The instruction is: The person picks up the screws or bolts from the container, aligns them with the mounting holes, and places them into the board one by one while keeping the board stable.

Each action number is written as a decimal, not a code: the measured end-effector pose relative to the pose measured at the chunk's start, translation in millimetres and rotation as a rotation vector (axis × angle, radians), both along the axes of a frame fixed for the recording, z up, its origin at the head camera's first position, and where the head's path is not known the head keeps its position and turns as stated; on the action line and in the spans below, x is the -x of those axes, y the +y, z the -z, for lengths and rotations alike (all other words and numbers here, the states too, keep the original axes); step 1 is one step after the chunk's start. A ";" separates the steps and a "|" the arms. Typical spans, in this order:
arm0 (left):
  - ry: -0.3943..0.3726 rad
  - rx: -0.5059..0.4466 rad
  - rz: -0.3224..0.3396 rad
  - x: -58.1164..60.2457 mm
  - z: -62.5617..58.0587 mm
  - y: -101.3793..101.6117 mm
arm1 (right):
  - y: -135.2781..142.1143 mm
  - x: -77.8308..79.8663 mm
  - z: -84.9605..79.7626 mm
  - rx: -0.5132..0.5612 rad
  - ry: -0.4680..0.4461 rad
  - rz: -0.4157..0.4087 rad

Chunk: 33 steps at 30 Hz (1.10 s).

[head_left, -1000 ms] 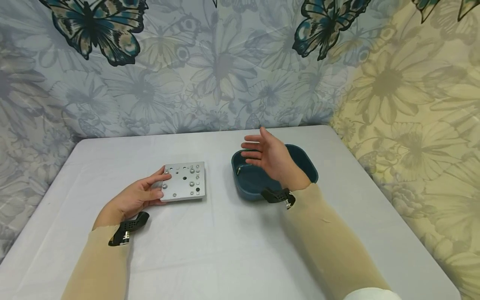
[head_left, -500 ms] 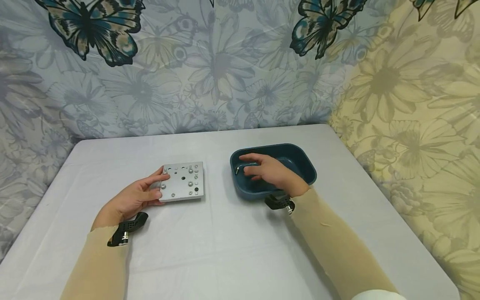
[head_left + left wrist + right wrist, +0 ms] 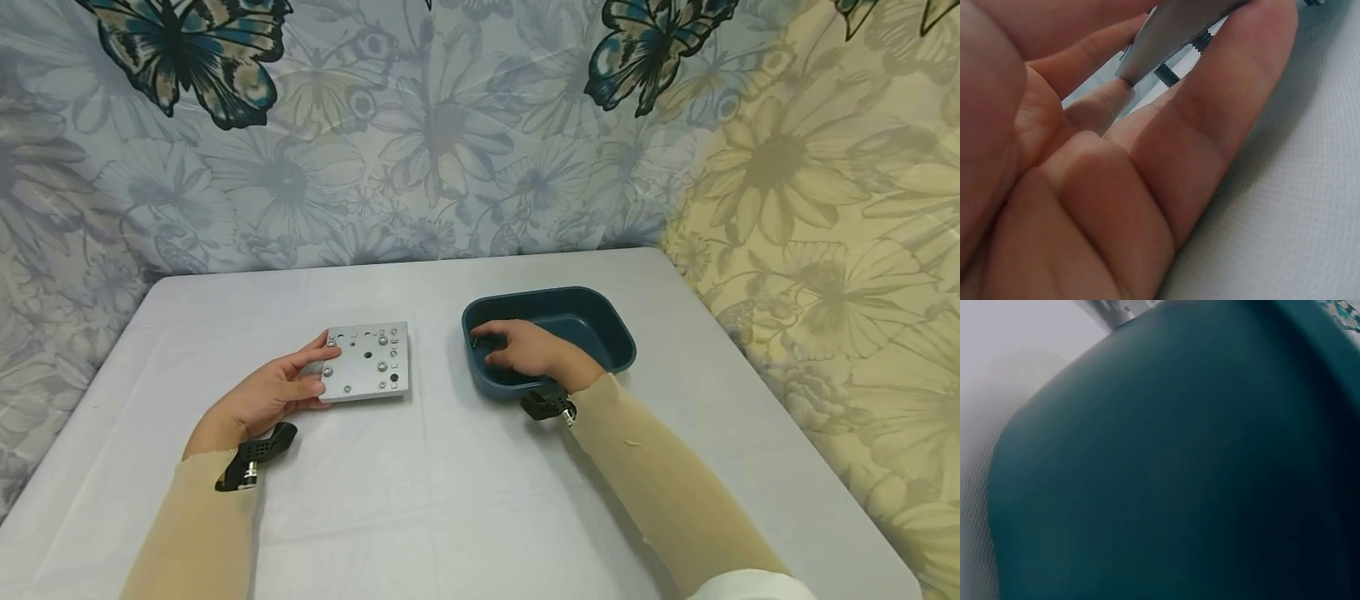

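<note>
A silver metal plate [image 3: 363,367], set with several screws and holes, is held by its left edge in my left hand [image 3: 258,400], fingers above and thumb along the near side. Threaded screw ends [image 3: 1166,75] stick out under the plate in the left wrist view. My right hand [image 3: 528,348] reaches down into a dark blue bin [image 3: 626,354], its index finger and thumb apart. A small metal screw [image 3: 475,342] lies by the bin's left wall, just at the index fingertip. The right wrist view is filled by the bin's outer wall [image 3: 1135,456]; the hand is hidden there.
A white cloth covers the table [image 3: 420,500]. Behind it hangs a patterned curtain [image 3: 442,183] with butterflies and flowers, which also runs down the right side. The bin's raised rim surrounds the right hand.
My right hand has turned palm-down and lowered into the bin, its fingertips now at the screw by the left wall. The left hand and plate stay in place.
</note>
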<state>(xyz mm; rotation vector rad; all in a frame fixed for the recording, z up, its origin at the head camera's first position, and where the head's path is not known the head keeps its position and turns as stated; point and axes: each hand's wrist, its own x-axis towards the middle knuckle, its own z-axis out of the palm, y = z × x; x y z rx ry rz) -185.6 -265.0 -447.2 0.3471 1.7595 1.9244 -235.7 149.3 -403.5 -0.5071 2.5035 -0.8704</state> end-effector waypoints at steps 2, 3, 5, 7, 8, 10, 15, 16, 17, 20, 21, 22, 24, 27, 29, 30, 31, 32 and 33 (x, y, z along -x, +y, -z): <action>-0.001 -0.003 0.002 -0.2 -0.5 -0.2 | -0.4 0.7 1.0 -0.009 0.016 -0.022; 0.000 -0.004 0.005 -0.2 -0.5 -0.4 | -0.7 1.0 1.7 -0.012 0.026 -0.031; -0.001 -0.007 0.008 -0.4 -0.4 -0.8 | -1.3 1.5 3.1 -0.020 0.051 -0.046; -0.003 -0.012 0.010 -0.5 -0.1 -0.9 | -1.9 1.6 4.0 -0.022 0.068 -0.059; -0.004 -0.015 0.010 -0.6 0.0 -1.0 | -2.0 1.6 4.4 -0.020 0.072 -0.068; -0.006 -0.017 0.010 -0.7 0.0 -1.0 | -2.3 1.3 4.8 -0.020 0.085 -0.083; 0.000 -0.014 0.007 -0.3 0.0 -1.0 | -3.3 -0.1 4.0 -0.019 0.100 -0.112; 0.000 -0.013 0.006 -0.2 0.1 -1.1 | -3.4 -0.1 4.1 -0.017 0.101 -0.114; 0.000 -0.012 0.004 -0.2 0.2 -1.1 | -3.7 -0.2 4.2 -0.015 0.099 -0.114; -0.005 -0.014 0.001 0.1 0.2 -0.8 | -3.8 0.6 6.0 -0.008 0.098 -0.111; -0.006 -0.015 0.000 0.2 0.4 -0.7 | -4.0 0.9 6.9 -0.007 0.100 -0.109; -0.008 -0.017 -0.001 0.2 0.6 -0.6 | -4.2 1.1 7.7 -0.005 0.104 -0.107; -0.010 -0.019 -0.002 0.1 1.0 -0.6 | -5.1 1.2 8.7 -0.008 0.120 -0.103; -0.012 -0.021 -0.006 -0.2 1.7 -0.5 | -6.9 0.4 9.1 -0.034 0.152 -0.097; -0.010 -0.020 -0.005 -0.3 1.7 -0.3 | -7.4 -0.7 8.0 -0.059 0.180 -0.100; -0.010 -0.018 -0.005 -0.1 1.4 -0.1 | -7.4 -1.1 7.5 -0.073 0.197 -0.103; -0.009 -0.017 -0.006 0.2 1.3 0.0 | -7.4 -1.5 6.9 -0.088 0.214 -0.105; -0.008 -0.016 -0.005 0.5 1.0 0.2 | -7.3 -1.8 6.3 -0.105 0.233 -0.107; -0.008 -0.014 -0.005 0.9 0.7 0.4 | -7.2 -2.1 5.9 -0.122 0.252 -0.107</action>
